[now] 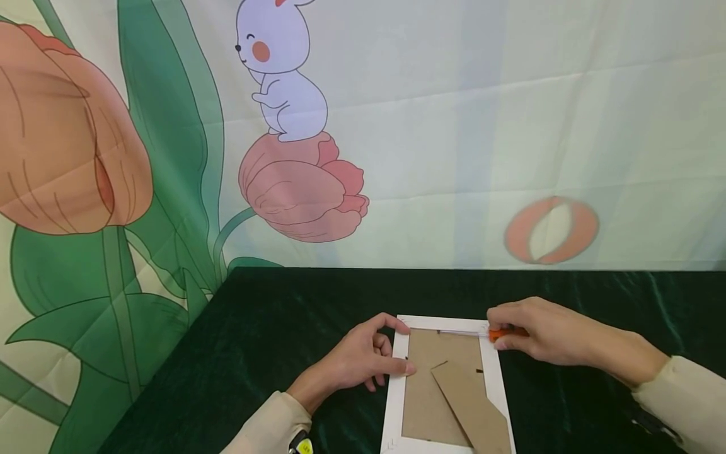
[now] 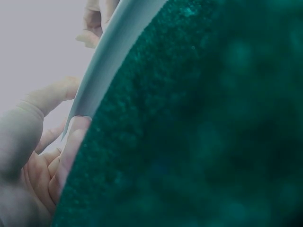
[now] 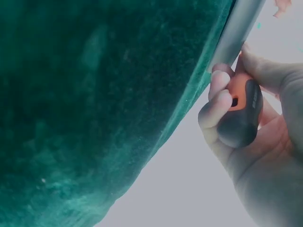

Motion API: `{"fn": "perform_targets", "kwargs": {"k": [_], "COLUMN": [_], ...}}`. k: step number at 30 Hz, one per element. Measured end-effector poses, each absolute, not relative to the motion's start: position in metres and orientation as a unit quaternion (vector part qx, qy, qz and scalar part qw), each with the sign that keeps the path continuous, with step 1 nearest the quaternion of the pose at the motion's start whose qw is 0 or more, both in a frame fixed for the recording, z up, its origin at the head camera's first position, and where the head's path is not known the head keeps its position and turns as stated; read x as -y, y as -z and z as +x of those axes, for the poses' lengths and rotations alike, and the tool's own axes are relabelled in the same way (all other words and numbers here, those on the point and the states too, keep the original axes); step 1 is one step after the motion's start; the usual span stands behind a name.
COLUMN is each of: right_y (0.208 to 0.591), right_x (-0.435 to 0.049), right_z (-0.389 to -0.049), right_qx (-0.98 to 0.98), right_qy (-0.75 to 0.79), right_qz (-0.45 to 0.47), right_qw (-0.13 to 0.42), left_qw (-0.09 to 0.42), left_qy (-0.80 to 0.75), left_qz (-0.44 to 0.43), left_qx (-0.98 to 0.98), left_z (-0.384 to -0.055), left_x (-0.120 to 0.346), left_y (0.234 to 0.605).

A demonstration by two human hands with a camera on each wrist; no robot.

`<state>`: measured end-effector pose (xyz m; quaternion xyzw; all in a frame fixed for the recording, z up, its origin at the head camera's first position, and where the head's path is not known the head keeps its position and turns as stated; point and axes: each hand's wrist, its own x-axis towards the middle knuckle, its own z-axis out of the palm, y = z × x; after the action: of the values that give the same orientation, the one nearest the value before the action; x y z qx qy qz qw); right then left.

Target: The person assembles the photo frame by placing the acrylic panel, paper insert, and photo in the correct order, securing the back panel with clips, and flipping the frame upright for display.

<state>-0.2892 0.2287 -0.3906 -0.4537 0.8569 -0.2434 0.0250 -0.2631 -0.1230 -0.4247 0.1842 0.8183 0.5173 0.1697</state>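
A white picture frame point(image 1: 394, 410) lies back side up, its brown backing board point(image 1: 422, 403) and brown easel stand point(image 1: 473, 394) showing. My left hand point(image 1: 354, 356) grips the frame's left edge near the top corner, thumb over the rail; in the left wrist view, fingers reach under the rim. With my right hand point(image 1: 558, 334) I hold a screwdriver with an orange and black handle point(image 3: 239, 113) at the top right corner. Its thin shaft point(image 1: 462, 333) lies along the inside of the top rail, the tip close to a small dark tab point(image 1: 439, 331).
Dark green velvet cloth point(image 1: 272, 353) covers the table. Behind its back edge hangs a printed curtain point(image 1: 420, 126) with tulips and a rabbit. Another small dark tab point(image 1: 479, 371) shows at the board's right edge.
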Motion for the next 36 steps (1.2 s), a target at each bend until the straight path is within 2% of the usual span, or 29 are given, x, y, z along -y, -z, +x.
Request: {"fn": "perform_targets", "kwargs": {"k": [21, 36], "right_y": [0.403, 0.391], "right_x": [-0.233, -0.228], "right_z": [-0.291, -0.289], "right_qx": [-0.843, -0.853], "right_qy": [0.278, 0.237], "right_qz": [-0.460, -0.465], "right_qw": [-0.006, 0.019], "left_qw": [0.168, 0.168], "left_qy": [-0.519, -0.510], "left_qz": [0.183, 0.182], "left_qx": [-0.818, -0.824], "left_z": [-0.264, -0.263], "left_x": [0.123, 0.124], "left_y": [0.426, 0.425]}}
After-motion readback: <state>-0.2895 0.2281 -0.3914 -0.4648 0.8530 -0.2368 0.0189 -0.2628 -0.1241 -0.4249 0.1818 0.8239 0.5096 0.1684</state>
